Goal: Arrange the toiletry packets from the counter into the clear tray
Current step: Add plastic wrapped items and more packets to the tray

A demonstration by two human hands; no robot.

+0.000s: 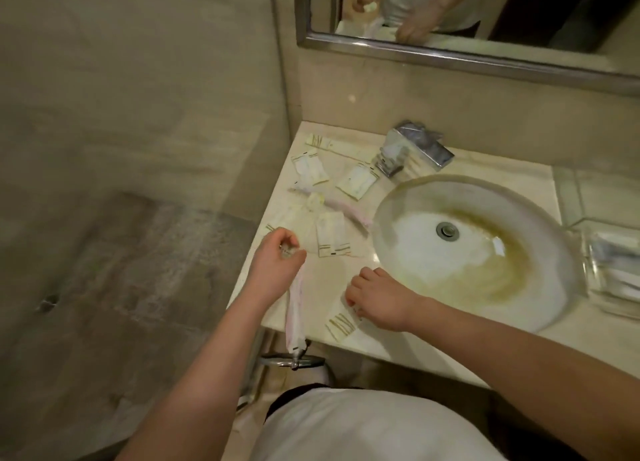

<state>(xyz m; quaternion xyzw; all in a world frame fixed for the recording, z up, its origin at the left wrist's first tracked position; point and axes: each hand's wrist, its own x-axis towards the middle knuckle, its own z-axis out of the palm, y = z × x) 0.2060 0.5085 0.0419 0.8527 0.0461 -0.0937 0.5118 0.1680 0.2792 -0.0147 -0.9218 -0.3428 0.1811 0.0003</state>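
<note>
Several white toiletry packets lie on the marble counter (pixel 349 270) left of the sink: one (pixel 356 182) near the tap, one (pixel 332 233) in the middle, others (pixel 309 167) toward the back corner. My left hand (pixel 275 263) is shut on a long pink-and-white packet (pixel 295 310) that hangs down past the counter's front edge. My right hand (pixel 379 299) presses, fingers curled, on a flat packet (pixel 341 326) near the front edge. A second long pink packet (pixel 346 211) lies across the counter. The clear tray (pixel 609 270) stands at the far right with packets inside.
A round glass basin (pixel 478 249) with a yellowish stain fills the counter's middle. A chrome tap (pixel 414 152) stands behind it. A framed mirror (pixel 467 55) hangs on the back wall. A tiled wall runs along the left. Chrome pipework (pixel 294 360) shows under the counter.
</note>
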